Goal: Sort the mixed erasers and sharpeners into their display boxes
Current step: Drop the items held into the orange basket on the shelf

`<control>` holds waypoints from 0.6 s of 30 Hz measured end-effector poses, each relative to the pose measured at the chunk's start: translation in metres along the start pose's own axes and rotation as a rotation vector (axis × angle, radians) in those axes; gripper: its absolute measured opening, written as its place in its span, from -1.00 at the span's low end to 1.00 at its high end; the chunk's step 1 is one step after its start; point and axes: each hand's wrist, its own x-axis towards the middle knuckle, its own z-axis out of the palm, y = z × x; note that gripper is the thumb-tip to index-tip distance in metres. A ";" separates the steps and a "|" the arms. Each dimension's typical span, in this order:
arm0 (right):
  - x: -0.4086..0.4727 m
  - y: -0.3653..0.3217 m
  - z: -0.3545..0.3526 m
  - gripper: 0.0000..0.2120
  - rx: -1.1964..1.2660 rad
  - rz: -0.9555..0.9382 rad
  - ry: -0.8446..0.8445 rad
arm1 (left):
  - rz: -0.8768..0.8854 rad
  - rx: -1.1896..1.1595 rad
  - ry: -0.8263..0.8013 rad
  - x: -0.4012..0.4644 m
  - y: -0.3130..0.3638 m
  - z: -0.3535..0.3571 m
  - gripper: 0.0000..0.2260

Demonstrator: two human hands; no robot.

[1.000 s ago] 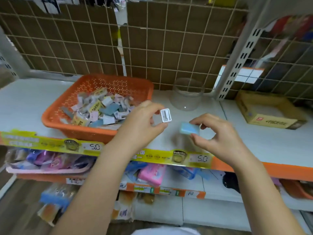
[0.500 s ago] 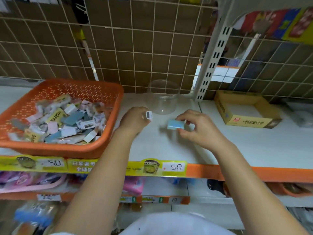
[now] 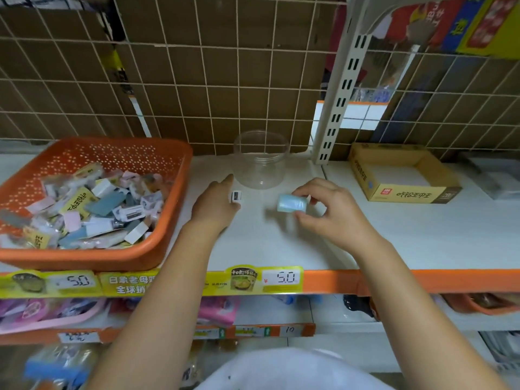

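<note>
An orange basket (image 3: 168, 243) at the left of the white shelf holds several mixed erasers and sharpeners (image 3: 92, 206). My left hand (image 3: 213, 206) pinches a small white sharpener (image 3: 235, 197) just in front of a clear plastic jar (image 3: 261, 160). My right hand (image 3: 329, 212) holds a light blue eraser (image 3: 291, 203) above the shelf, a little right of the jar. A yellow cardboard display box (image 3: 363, 175) lies on the shelf at the right, showing a white bottom.
Wire grid backing and a white slotted upright (image 3: 337, 102) stand behind the shelf. The shelf edge (image 3: 422, 280) carries yellow price labels. Lower shelves hold pink and blue packets. Bare white shelf surface lies between the basket and the cardboard box.
Both hands have moved forward over the shelf toward the jar, still holding the sharpener and the eraser. My view has shifted right and nearer.
</note>
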 end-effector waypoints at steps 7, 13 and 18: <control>-0.029 0.015 -0.013 -0.78 -0.007 -0.059 0.170 | 0.178 -0.737 -0.011 -0.064 0.069 0.000 -0.87; -0.052 0.024 -0.029 -0.78 0.094 0.018 0.235 | 0.130 -1.019 -0.176 -0.079 0.106 0.014 -0.80; -0.064 0.036 -0.041 -0.64 0.393 0.308 0.228 | 0.121 -1.063 -0.149 -0.077 0.133 0.035 -0.74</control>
